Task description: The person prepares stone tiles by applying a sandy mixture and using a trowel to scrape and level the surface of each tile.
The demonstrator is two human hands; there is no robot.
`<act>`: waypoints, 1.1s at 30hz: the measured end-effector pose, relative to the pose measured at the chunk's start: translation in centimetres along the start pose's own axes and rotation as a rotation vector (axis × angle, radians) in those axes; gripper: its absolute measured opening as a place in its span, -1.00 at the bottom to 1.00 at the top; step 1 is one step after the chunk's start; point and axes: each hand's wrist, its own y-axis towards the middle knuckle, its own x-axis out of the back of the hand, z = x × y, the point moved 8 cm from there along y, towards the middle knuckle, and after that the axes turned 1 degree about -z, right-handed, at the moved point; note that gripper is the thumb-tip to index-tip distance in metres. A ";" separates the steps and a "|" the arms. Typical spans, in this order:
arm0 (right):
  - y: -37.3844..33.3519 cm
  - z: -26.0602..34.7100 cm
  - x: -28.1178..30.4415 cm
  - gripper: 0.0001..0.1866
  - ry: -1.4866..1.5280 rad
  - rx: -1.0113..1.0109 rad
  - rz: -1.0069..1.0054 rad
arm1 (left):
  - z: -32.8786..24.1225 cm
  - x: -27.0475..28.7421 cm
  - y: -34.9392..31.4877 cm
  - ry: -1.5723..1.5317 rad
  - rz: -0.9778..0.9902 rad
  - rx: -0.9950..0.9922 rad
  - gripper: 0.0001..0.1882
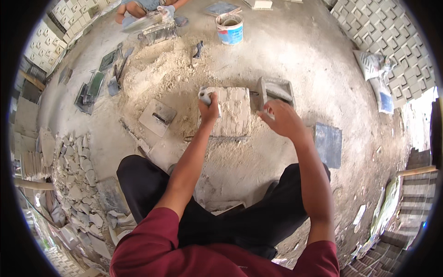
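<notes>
Two hands are sharing this work, and the squarish block [234, 113] is sitting on the ground ahead of my knees, its pale top showing rough ridges, with loose powder [154, 69] lying beyond it to the left. To be working that surface well, I reckon I should be holding the tool steady, pressing evenly and minding the block's edges, where the crust looks likeliest to crumble. My left hand [210, 109] is wrapping firmly round a grey tool [203, 96] at the block's left side, fingers closing with no slack showing; my own fist is hiding much of the tool, so I cannot tell its full shape. My right hand [284, 122] is hanging half open to the right of the block, fingers bending loosely, thumb standing apart, nothing showing between them. Its fingertips are sitting close to the near edge of a shallow tray [290, 88]; whether they are touching it, I cannot tell.
</notes>
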 end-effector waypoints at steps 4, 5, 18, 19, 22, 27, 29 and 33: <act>1.1 1.3 0.7 -0.60 0.210 -0.001 -0.012 | -1.4 -0.5 1.0 0.160 0.073 -0.020 -0.61; 0.6 0.6 0.4 -0.59 0.177 -0.033 -0.011 | -1.6 -1.7 0.7 0.278 0.102 -0.002 -0.57; 3.5 6.9 5.9 -0.21 0.376 0.162 -0.491 | -3.9 -5.9 -1.7 0.136 0.244 -0.142 -0.51; 4.8 7.3 3.5 -0.17 0.424 0.136 -0.422 | -2.4 -5.4 -1.7 0.226 0.301 -0.106 -0.57; 6.2 5.7 -4.3 -0.46 0.646 -0.041 -0.318 | 0.2 -5.6 -3.8 0.248 0.490 0.009 -0.75; 8.6 3.2 -9.0 -0.56 0.928 -0.229 -0.283 | 0.5 -3.2 -2.9 0.659 0.864 -0.348 -0.28; 7.6 1.2 -7.7 -0.46 1.025 -0.414 -0.401 | 3.1 3.7 -1.7 0.347 0.413 0.023 -0.37; 8.5 8.9 -3.3 -0.51 0.926 -0.231 -0.368 | 9.9 17.8 -0.3 0.626 -0.144 0.375 -0.36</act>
